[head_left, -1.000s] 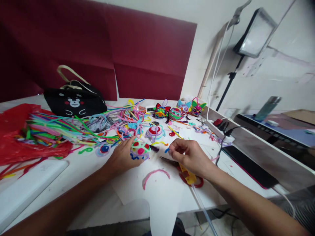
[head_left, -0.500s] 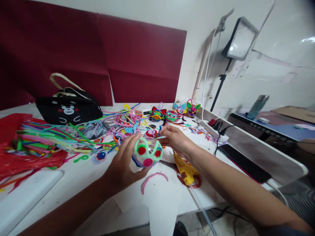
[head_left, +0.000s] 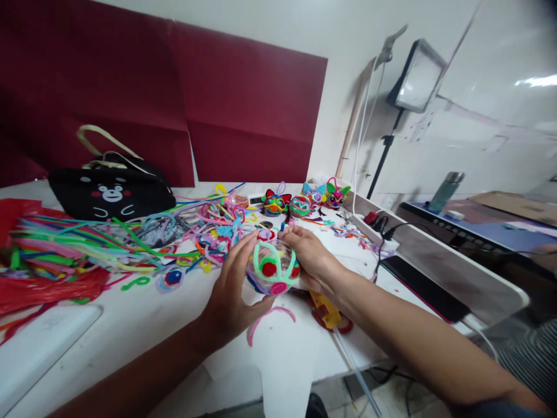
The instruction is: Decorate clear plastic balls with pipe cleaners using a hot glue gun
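At centre frame, cupping a clear ball (head_left: pixel 272 268) in the left hand (head_left: pixel 230 293), fingers curled round its left side and underside. Wrapped in light-green pipe-cleaner loops, with red and pink discs on the front and a blue strand low down. Held just above a white sheet (head_left: pixel 285 354) on the table (head_left: pixel 130 313).

Pressing against the ball's right side with the right hand (head_left: pixel 311 261), thumb and forefinger closed in a pinch on a short blue piece (head_left: pixel 282 225) at the ball's upper edge.

Just below the ball, on the sheet, a curved pink pipe cleaner (head_left: pixel 266 318). Lower right of it, under the right wrist, a yellow glue gun (head_left: pixel 325 307).

At mid-left, a loose heap of coloured pipe cleaners (head_left: pixel 87 244) spilling over a red plastic bag (head_left: pixel 43 287). Above that, a black bag (head_left: pixel 111 188) printed with a bear face, red cheeks, no lettering readable.

Behind the hands, a row of finished animal-head balls (head_left: pixel 300 203) and beside them a small white device (head_left: pixel 256 199), its display too small to read.

At upper right, a lamp panel (head_left: pixel 418 75) on a stand; at right, a blurred bottle (head_left: pixel 444 191), label illegible.
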Tool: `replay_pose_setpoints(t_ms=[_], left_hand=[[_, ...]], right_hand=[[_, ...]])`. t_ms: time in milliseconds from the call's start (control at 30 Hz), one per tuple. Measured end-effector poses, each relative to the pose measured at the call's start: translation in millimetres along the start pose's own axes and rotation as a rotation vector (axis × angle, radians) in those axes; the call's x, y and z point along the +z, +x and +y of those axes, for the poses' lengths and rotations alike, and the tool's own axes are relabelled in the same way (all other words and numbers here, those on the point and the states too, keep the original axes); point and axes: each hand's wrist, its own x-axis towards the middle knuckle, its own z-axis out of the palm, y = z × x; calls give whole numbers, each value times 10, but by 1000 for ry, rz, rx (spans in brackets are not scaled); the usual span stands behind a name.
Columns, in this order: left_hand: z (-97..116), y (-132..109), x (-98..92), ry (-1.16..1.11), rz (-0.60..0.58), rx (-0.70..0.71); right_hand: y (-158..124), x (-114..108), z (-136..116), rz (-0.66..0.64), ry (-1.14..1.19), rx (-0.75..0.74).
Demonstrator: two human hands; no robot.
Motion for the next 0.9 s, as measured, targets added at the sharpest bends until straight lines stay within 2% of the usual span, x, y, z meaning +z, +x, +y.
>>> replay_pose_setpoints(t_ms=[167,267,333,400,567,700,767,900], left_hand=[[25,-54,35,-467,-49,-513],[41,-58,-4,-786,-146,-695],[47,-57,-34,-985,-175,-732],[52,-57,-54,-1109,-141,-773],[60,-52,-83,-1157,-64,-886],[39,-36,-109,-1242,-27,-920],[29,-33,-115,-1280,-2,-932],[28,-32,-111,-1335,12,-943]], right_hand=[[51,10,58,69,66,60],[71,8,105,84,74,75],[74,12,132,87,70,84],[69,22,153,84,61,93],[45,53,185,54,17,108],[67,3,136,17,-40,73],[79,-61,70,-12,-116,-16],[8,-193,-100,-182,-488,-347]])
